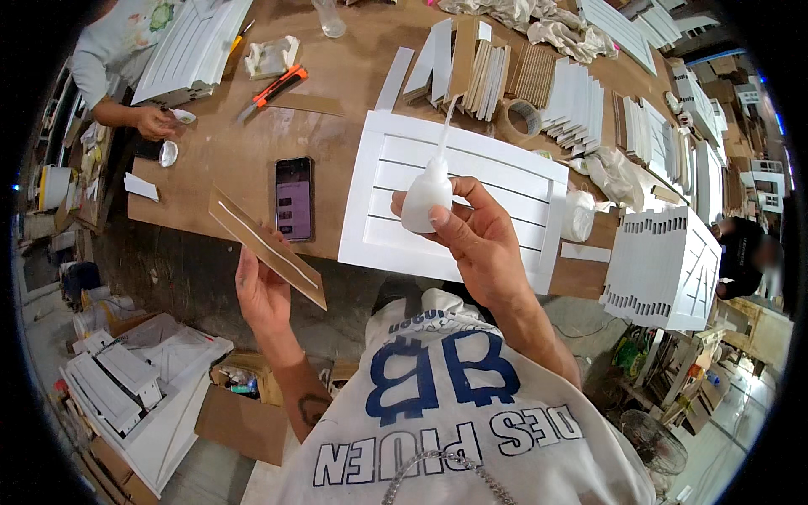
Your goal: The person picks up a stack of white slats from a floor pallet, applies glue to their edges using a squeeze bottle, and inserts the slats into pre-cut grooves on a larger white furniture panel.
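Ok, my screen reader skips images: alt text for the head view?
The right hand holds a white glue bottle over a white slatted panel on a brown table, while the left hand holds a brown strip.

A white glue bottle stands upright, its long nozzle pointing up. A thin brown strip with white lines slants diagonally.
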A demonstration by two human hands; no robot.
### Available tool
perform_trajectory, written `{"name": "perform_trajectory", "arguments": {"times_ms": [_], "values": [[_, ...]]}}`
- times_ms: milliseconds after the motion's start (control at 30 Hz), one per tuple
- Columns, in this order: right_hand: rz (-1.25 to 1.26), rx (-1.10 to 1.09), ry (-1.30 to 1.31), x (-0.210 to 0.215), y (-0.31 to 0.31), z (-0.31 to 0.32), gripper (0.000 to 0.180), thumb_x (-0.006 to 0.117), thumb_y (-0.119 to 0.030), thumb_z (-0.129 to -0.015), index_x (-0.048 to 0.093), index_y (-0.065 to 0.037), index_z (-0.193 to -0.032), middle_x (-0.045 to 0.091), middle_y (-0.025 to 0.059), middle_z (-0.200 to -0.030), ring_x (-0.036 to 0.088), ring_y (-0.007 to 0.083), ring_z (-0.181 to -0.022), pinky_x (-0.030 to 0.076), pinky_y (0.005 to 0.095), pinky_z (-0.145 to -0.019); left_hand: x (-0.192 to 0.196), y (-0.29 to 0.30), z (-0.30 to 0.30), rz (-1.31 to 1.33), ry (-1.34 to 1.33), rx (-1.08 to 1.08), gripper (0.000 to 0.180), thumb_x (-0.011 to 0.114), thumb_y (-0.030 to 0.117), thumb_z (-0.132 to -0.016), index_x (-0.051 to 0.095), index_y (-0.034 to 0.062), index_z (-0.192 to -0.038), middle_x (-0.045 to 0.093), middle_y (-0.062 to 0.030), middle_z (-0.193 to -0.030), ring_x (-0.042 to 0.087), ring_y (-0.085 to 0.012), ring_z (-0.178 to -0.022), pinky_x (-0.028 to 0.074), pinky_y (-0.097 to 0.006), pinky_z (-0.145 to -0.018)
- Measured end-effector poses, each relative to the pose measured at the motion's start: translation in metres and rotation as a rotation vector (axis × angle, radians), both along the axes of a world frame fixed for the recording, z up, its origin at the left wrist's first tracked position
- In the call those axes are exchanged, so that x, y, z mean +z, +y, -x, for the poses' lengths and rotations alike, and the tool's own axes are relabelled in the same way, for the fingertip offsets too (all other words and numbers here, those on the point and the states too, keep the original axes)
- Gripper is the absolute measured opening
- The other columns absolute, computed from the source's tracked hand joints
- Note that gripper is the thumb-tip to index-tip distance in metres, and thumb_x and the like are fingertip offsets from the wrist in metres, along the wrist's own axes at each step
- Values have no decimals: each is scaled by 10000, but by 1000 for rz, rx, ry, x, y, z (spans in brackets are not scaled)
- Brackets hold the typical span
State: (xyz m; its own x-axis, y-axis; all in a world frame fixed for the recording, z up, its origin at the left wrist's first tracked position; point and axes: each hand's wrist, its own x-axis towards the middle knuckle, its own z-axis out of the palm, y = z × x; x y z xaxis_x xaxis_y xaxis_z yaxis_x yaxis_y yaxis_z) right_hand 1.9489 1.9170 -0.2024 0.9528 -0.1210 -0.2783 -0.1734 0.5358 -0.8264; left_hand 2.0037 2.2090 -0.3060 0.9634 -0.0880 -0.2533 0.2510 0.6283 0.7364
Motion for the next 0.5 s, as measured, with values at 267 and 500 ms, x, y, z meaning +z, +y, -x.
{"name": "perform_trajectory", "arguments": {"times_ms": [267,500], "values": [[31,-14,-6,2,0,-7,257,624,-151,-936,516,-13,-1123,672,198,-1082,617,221,-1084,453,371,-987,0,8,-4,23,-23,-5,508,509,260,-993,387,-9,-1406,530,-146,-1318,536,-251,-1200,463,-393,-1042],[-43,51,-22,6,0,-9,257,591,-196,-956,514,-24,-1129,671,206,-1067,642,257,-1049,496,412,-940,1,6,-4,57,-5,43,499,518,223,-986,389,-36,-1392,537,-165,-1311,560,-260,-1169,477,-413,-1023]]}}
